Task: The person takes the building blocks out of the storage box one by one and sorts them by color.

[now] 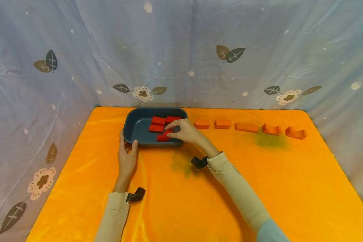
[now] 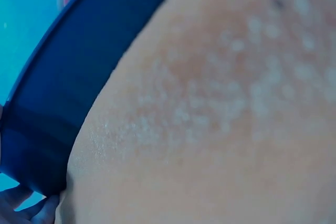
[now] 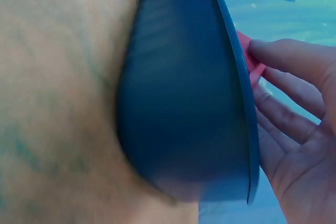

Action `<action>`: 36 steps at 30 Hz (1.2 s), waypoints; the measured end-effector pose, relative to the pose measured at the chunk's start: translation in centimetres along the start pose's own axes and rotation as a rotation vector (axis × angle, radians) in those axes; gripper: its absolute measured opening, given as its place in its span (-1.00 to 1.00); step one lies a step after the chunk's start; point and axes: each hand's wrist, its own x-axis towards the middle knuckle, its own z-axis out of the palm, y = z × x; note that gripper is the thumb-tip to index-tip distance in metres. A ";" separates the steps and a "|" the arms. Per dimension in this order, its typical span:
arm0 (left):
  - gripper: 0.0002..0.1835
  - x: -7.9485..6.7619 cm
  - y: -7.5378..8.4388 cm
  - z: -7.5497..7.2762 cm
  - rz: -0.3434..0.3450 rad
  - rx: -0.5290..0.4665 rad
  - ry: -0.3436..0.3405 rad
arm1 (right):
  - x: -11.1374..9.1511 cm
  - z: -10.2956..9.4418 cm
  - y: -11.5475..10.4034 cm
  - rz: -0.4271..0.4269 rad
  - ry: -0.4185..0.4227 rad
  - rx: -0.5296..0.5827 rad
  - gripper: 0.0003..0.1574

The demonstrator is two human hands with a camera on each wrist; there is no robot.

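A dark blue plastic basin (image 1: pixel 136 143) holds several red blocks, among them a flat rectangular one (image 1: pixel 156 128). At its front left corner, my left hand (image 1: pixel 127 161) grips the basin, thumb against the front wall and fingers along the left side. Over the basin's right part reaches my right hand (image 1: pixel 184 131), its thumb and index finger pinching a red block (image 1: pixel 162 137) whose shape is partly covered. The right wrist view shows the pinched red block (image 3: pixel 244 45) just past the rim. In the left wrist view, the basin wall (image 2: pixel 79 61) stands close to the fingertips (image 2: pixel 39 211).
To the right of the basin runs a row of orange blocks: two rectangular ones (image 1: pixel 201 124) (image 1: pixel 222 124), a long flat one (image 1: pixel 246 127) and two notched ones (image 1: pixel 271 130) (image 1: pixel 295 133). An orange-yellow cloth (image 1: pixel 175 201) covers the table. Patterned curtains (image 1: pixel 181 50) hang around it.
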 end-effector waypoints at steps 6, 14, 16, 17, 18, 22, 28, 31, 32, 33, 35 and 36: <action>-0.23 -0.5 2.6 -0.2 -0.020 0.004 -0.020 | -1.5 -1.5 0.5 0.013 0.055 0.081 -0.72; -0.23 -0.9 4.2 -0.3 -0.036 0.015 -0.023 | -4.5 -3.8 1.3 0.130 0.190 0.168 -0.76; -0.23 -0.9 4.2 -0.4 -0.035 0.015 -0.018 | -5.1 -4.1 1.7 0.154 0.206 0.169 -0.74; -0.23 -1.0 4.2 -0.4 -0.036 0.015 -0.016 | -5.3 -4.2 1.8 0.164 0.213 0.167 -0.73; -0.23 -1.0 4.2 -0.4 -0.035 0.014 -0.016 | -5.6 -4.3 2.0 0.175 0.219 0.170 -0.71; -0.23 -1.0 4.1 -0.3 -0.034 0.010 -0.021 | -6.6 -4.5 2.9 0.213 0.229 0.208 -0.63; -0.23 -1.1 4.2 -0.2 -0.037 0.015 -0.024 | -8.4 -4.7 4.2 0.315 0.244 0.410 -0.60; -0.23 -1.1 4.3 -0.3 -0.041 0.019 -0.021 | -9.3 -5.0 4.6 0.346 0.255 0.525 -0.57; -0.23 -1.1 4.3 -0.3 -0.042 0.019 -0.021 | -9.5 -5.0 4.8 0.352 0.257 0.547 -0.57; -0.23 -1.1 4.4 -0.3 -0.042 0.018 -0.021 | -9.8 -5.1 5.0 0.357 0.257 0.560 -0.56; -0.23 -1.1 4.4 -0.2 -0.043 0.019 -0.023 | -10.2 -5.2 5.4 0.372 0.248 0.565 -0.55; -0.23 -1.1 4.4 -0.2 -0.043 0.018 -0.023 | -10.4 -5.3 5.6 0.383 0.242 0.557 -0.54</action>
